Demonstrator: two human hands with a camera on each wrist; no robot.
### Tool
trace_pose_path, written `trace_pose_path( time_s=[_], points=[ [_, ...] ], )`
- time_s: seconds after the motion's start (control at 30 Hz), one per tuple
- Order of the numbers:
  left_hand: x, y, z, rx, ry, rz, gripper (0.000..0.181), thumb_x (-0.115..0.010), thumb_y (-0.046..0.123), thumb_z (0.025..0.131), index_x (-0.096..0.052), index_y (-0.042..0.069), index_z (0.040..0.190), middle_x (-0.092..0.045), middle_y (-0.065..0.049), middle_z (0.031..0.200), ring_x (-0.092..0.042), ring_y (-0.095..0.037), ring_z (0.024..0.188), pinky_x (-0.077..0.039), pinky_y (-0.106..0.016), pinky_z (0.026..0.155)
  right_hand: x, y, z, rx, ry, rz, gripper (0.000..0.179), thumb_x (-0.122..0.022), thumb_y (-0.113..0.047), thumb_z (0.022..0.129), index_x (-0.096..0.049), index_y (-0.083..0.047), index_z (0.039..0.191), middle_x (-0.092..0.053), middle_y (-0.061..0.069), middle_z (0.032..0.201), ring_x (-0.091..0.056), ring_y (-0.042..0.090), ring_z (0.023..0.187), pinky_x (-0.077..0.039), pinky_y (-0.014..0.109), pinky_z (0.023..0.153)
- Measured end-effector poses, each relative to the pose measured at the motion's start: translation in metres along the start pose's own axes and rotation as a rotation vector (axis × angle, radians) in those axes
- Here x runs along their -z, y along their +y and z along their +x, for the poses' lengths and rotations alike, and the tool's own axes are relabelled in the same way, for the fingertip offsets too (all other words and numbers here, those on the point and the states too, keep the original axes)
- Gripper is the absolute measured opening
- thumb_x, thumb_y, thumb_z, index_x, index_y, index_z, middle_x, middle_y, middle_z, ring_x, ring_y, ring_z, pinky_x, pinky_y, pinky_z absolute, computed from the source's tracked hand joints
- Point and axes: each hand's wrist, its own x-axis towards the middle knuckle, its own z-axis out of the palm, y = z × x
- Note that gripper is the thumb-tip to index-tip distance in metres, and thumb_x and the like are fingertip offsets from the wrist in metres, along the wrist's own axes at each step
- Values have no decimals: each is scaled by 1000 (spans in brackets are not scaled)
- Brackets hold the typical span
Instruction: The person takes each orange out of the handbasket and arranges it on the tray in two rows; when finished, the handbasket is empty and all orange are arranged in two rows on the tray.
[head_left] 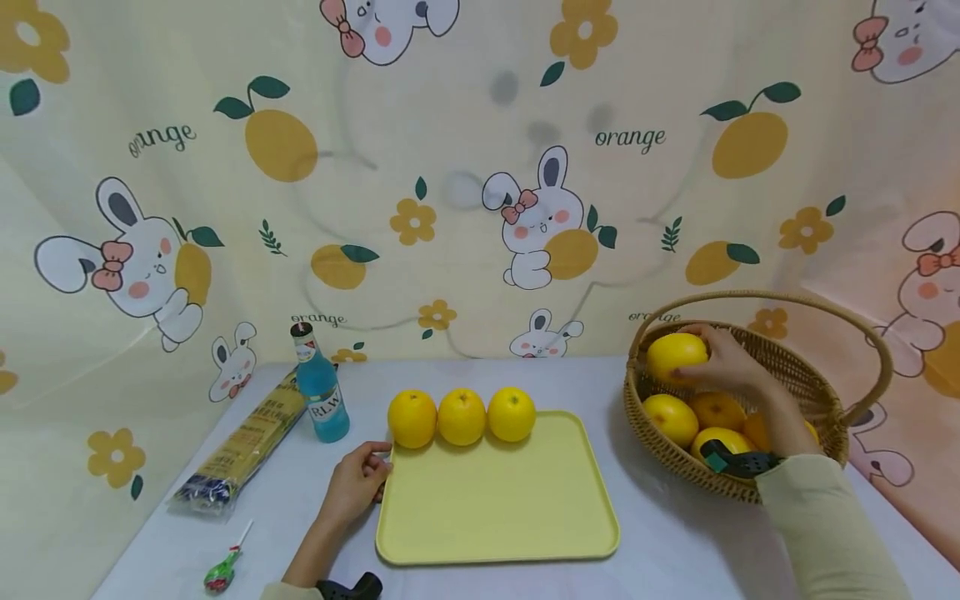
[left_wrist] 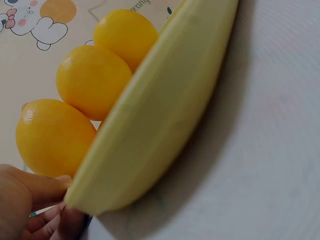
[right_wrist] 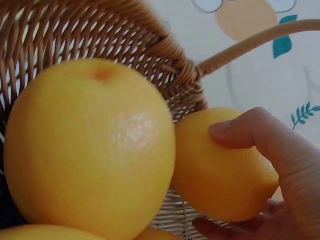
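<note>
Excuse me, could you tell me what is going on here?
A person's right hand grips a yellow fruit at the wicker basket, where more fruit lies. The left hand holds the left edge of a pale yellow tray, on which three yellow fruits stand in a row along the far side.

The right hand grips a yellow fruit, thumb across its upper side and fingertips underneath. A larger-looking yellow fruit fills the left foreground, a small dimple near its top; whether the two touch cannot be told. Parts of more fruit show along the bottom edge. Behind rises the woven wall of a brown basket, its handle crossing a pale printed cloth.
</note>
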Motion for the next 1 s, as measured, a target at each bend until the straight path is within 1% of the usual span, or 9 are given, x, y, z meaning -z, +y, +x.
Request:
trace_pose_path(
  time_s=[0.03,0.1,0.17,0.4,0.6,0.7,0.8,0.87,1.0],
  points=[
    [0,0,1,1,1,2,29,-59,3,88,-56,0,117,-51,-7,80,-48,-16,58,-48,-22,49,1,-2,0,6,14,-6,78,-72,-28,81,-28,3,137,-37,25,124,-48,29,95,-49,29,70],
    [0,1,1,4,4,5,29,-59,3,88,-56,0,117,-51,-7,80,-49,-17,58,-48,-22,49,2,-5,1,42,42,-28,77,-72,-28,81,-30,3,138,-42,24,123,-50,27,93,-49,28,69],
    [0,2,1,13,3,8,29,-59,4,88,-56,0,117,-51,-7,80,-48,-16,58,-48,-22,50,3,-7,-1,56,61,-41,76,-71,-29,82,-31,2,138,-47,22,121,-53,26,92,-49,28,70],
    [-1,-3,0,-3,1,0,29,-59,4,88,-57,0,117,-51,-7,79,-49,-16,58,-48,-23,48,1,-21,-12,-19,68,-58,80,-67,-43,82,-28,-4,141,-45,22,125,-50,33,102,-46,34,76],
    [-1,-3,0,-18,5,-9,28,-58,3,88,-57,-1,116,-51,-6,78,-48,-16,57,-48,-23,48,5,-36,-25,-14,39,-70,80,-67,-44,82,-30,-9,143,-47,19,126,-49,30,102,-47,32,74],
    [-2,-1,-1,-20,2,-14,28,-58,3,88,-57,-1,115,-50,-6,78,-48,-16,57,-47,-23,48,8,-44,-34,30,17,-83,72,-68,-40,83,-35,-13,141,-49,15,123,-50,26,98,-47,29,73],
    [-2,-1,-1,-21,-4,-13,28,-58,3,88,-56,-1,116,-50,-6,79,-48,-16,57,-48,-23,48,7,-54,-41,99,5,-100,63,-70,-34,82,-41,-16,135,-55,10,115,-52,19,90,-48,27,70],
    [-1,-1,-1,-19,-2,-8,28,-59,3,88,-57,-1,116,-50,-6,78,-48,-16,57,-48,-23,48,3,-61,-43,159,-4,-95,59,-72,-29,81,-45,-16,131,-57,8,110,-53,16,87,-47,26,69],
    [0,-1,-1,-15,1,3,29,-59,3,87,-57,0,116,-51,-6,78,-48,-16,56,-48,-22,48,-11,-76,-45,281,-14,-48,57,-75,-22,78,-48,-15,128,-59,4,110,-56,12,87,-49,22,74]
  ],
)
